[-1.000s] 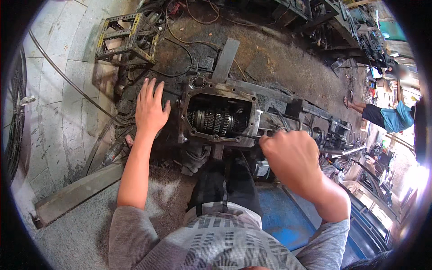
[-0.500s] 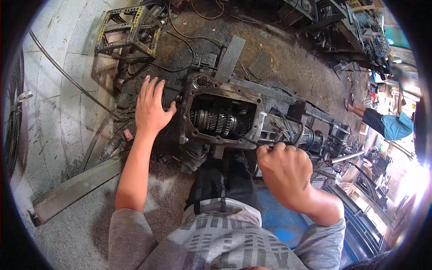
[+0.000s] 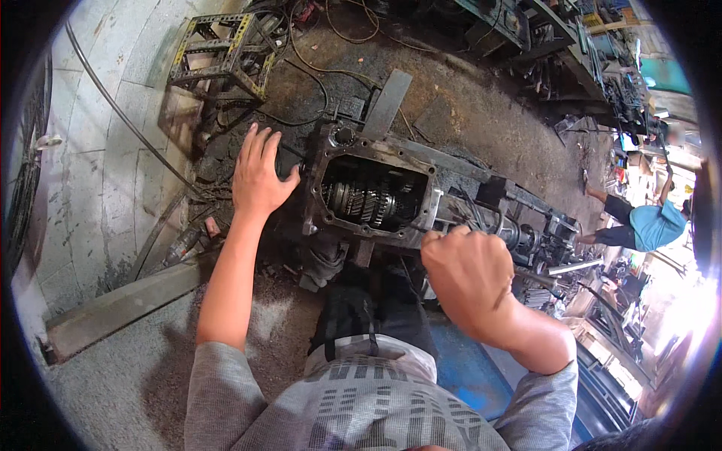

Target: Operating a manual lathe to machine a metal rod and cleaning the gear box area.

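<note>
An open metal gearbox housing [image 3: 383, 152] lies in front of me, with several toothed gears [image 3: 367, 203] showing inside its rectangular opening. My left hand [image 3: 259, 177] is beside the housing's left end, its fingers spread and the thumb pointing toward the casing. A dark part lies just past the thumb; I cannot tell whether the hand touches it. My right hand [image 3: 472, 274] is closed in a fist at the housing's lower right corner. It grips a thin dark rod [image 3: 415, 227] that reaches to the opening's near edge; its handle is hidden in the fist.
A yellow-and-black metal stand [image 3: 214, 56] is at the far left, with cables on the dirty floor. A long beam [image 3: 128, 304] lies at left. Flat metal bars [image 3: 388, 104] rest beyond the gearbox. A person in a teal shirt [image 3: 656, 225] is at the far right.
My right hand has shifted slightly up and left with the rod. My left hand keeps its place by the housing. The person at the far right has moved a leg, and the view has shifted slightly.
</note>
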Motion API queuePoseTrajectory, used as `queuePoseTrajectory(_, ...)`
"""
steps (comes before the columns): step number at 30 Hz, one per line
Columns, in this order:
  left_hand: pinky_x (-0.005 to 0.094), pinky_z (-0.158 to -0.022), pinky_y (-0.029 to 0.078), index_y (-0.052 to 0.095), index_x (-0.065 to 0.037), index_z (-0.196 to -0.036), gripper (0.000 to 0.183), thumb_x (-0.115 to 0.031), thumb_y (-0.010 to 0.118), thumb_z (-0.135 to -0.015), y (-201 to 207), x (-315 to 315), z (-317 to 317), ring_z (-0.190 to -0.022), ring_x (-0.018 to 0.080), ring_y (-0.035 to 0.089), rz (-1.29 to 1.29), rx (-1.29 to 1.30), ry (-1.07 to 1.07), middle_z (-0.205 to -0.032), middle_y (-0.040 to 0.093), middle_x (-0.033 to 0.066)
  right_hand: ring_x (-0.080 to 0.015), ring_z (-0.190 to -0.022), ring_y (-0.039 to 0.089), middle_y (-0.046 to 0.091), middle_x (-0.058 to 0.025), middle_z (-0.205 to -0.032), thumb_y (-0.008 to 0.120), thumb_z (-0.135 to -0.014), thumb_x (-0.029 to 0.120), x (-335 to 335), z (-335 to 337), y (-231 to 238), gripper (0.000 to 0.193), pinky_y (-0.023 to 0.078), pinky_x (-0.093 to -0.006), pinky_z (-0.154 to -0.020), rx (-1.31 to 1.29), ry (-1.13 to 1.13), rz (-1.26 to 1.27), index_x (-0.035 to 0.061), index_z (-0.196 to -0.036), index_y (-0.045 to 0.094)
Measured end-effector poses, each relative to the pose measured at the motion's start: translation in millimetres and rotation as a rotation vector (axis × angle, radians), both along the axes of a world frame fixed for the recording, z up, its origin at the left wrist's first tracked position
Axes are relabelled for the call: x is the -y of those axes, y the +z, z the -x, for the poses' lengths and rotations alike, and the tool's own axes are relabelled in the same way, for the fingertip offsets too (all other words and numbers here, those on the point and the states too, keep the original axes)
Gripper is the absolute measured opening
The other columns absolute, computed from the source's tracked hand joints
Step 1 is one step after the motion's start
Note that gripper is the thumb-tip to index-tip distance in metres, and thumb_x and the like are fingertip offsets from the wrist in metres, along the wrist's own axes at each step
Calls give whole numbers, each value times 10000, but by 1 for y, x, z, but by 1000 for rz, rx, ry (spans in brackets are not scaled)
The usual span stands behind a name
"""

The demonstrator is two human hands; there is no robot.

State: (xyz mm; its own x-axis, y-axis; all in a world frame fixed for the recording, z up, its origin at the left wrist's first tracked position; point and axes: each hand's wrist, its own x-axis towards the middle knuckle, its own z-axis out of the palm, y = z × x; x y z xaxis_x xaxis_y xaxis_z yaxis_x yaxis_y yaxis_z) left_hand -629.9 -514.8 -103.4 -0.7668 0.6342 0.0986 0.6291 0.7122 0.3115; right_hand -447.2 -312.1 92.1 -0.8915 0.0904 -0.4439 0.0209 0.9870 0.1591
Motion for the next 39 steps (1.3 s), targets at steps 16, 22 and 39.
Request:
queuePoseTrajectory(16, 437, -1083, 393, 563, -58, -1232, 557, -211, 756, -733, -3, 3, -3, -1356, 308, 389, -41, -58, 4, -1330, 528, 115, -258, -618, 690, 655, -126, -675, 610, -766, 78, -26, -36, 0, 52, 513, -354, -467, -14, -83, 53, 65, -735, 650)
queuePoseTrajectory(22, 444, -1074, 394, 578, -48, -1207, 518, -206, 748, -745, -5, 3, -3, -1349, 317, 397, -32, -60, 0, -1315, 538, 124, -255, -599, 668, 640, -111, -677, 609, -765, 103, -1, -40, -6, 54, 496, -366, -460, -49, -40, -43, 96, -798, 651)
queuePoseTrajectory(39, 440, -1066, 403, 582, -57, -1193, 514, -250, 735, -742, -7, 17, -12, -1353, 298, 390, -50, -80, 7, -1294, 538, 111, -306, -635, 678, 655, -142, -700, 595, -774, 90, -21, -56, -4, 111, 522, -404, -515, -53, -222, 83, 82, -869, 652)
